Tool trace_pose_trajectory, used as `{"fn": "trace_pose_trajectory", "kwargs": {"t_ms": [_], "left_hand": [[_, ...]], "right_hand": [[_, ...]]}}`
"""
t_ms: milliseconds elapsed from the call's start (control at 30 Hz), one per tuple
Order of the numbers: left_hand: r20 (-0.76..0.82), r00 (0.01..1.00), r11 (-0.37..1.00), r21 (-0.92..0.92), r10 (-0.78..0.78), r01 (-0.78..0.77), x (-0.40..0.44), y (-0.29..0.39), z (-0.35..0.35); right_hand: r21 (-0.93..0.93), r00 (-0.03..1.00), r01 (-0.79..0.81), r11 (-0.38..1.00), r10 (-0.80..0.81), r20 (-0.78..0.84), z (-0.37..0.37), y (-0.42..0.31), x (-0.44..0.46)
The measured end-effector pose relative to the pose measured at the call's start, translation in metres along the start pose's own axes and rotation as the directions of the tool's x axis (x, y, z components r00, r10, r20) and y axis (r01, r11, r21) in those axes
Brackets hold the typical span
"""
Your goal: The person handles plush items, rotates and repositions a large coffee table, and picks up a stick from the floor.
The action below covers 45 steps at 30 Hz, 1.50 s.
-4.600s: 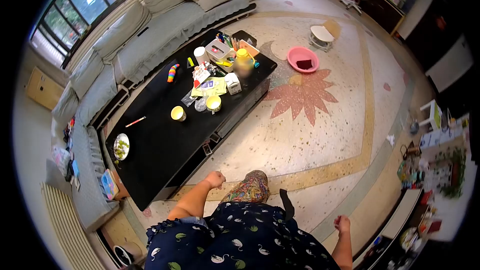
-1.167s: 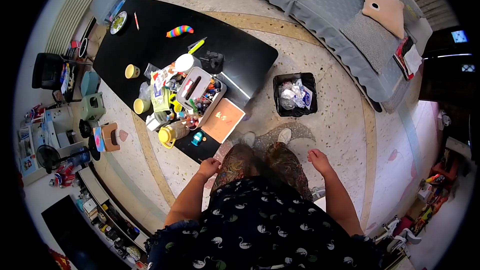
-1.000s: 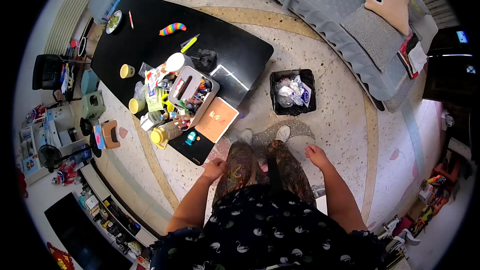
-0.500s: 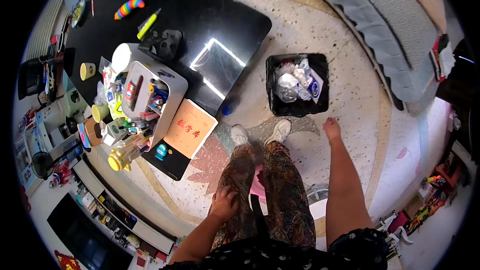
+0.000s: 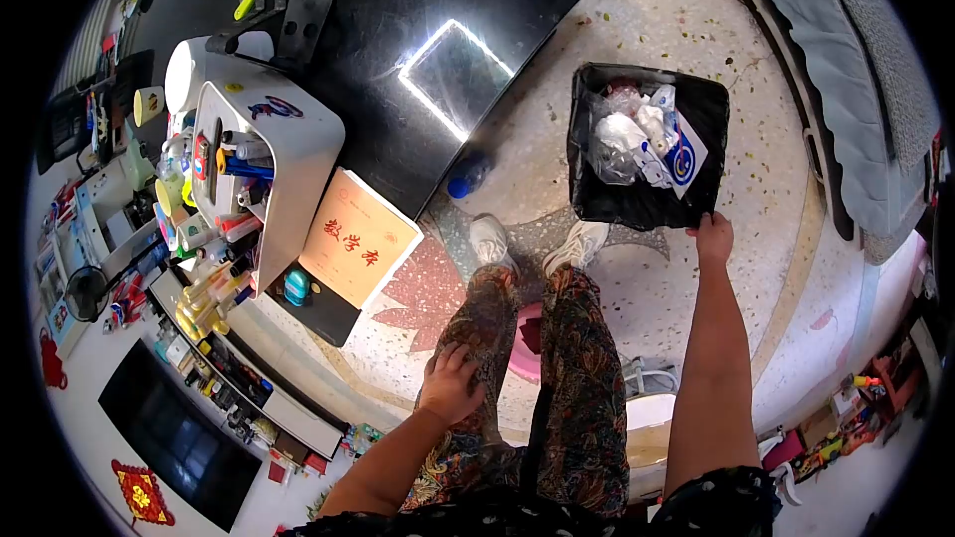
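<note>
A square trash bin (image 5: 652, 214) lined with a black bag stands on the floor, holding crumpled plastic, white tissue and a blue-and-white wrapper (image 5: 685, 157). At its near right corner, my right hand (image 5: 714, 239) has its fingers closed on the rim and bag edge; the fingertips are partly hidden. My left hand (image 5: 453, 383) lies on my patterned trouser leg (image 5: 477, 328), fingers loosely spread, with nothing in it.
The black table (image 5: 388, 0) on the left carries a white organizer (image 5: 308, 139) full of pens, an orange exercise book (image 5: 358, 239) and a teal container (image 5: 296, 286). A bottle with a blue cap (image 5: 460, 186) lies by the table. A grey sofa (image 5: 826, 89) stands right; a pink basin (image 5: 527, 363) is behind my legs.
My right hand has moved forward from just short of the bin to grip its near right corner. My left hand stays on my leg. The view has come lower and closer.
</note>
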<state>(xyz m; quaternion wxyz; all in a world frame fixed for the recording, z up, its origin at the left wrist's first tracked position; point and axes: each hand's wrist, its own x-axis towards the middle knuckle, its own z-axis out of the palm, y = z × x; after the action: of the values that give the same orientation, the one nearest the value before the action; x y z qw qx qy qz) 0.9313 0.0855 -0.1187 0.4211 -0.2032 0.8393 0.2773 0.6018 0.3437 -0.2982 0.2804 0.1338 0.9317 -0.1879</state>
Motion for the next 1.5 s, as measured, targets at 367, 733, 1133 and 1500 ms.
{"fn": "trace_pose_trajectory", "kwargs": {"t_ms": [367,733,1133,1500], "left_hand": [[0.037,0.999,0.999,0.041,0.003,-0.005,0.007,0.005,-0.006],[0.023,0.999,0.999,0.018,0.041,-0.042,-0.001,-0.010,-0.005],[-0.025,1.000,0.996,-0.086,-0.017,0.015,-0.023,-0.042,0.008],[-0.083,0.993,0.964,-0.260,-0.079,0.054,-0.037,-0.066,0.019]], "right_hand": [[0.243,0.965,-0.250,0.937,0.263,-0.019,-0.011,0.184,-0.040],[0.363,0.486,-0.857,0.366,0.809,0.330,-0.015,0.158,-0.110],[0.253,0.770,0.583,0.772,-0.624,0.129,0.106,-0.086,-0.146],[-0.236,0.593,0.790,0.567,-0.607,0.528,0.274,-0.200,-0.159]]}}
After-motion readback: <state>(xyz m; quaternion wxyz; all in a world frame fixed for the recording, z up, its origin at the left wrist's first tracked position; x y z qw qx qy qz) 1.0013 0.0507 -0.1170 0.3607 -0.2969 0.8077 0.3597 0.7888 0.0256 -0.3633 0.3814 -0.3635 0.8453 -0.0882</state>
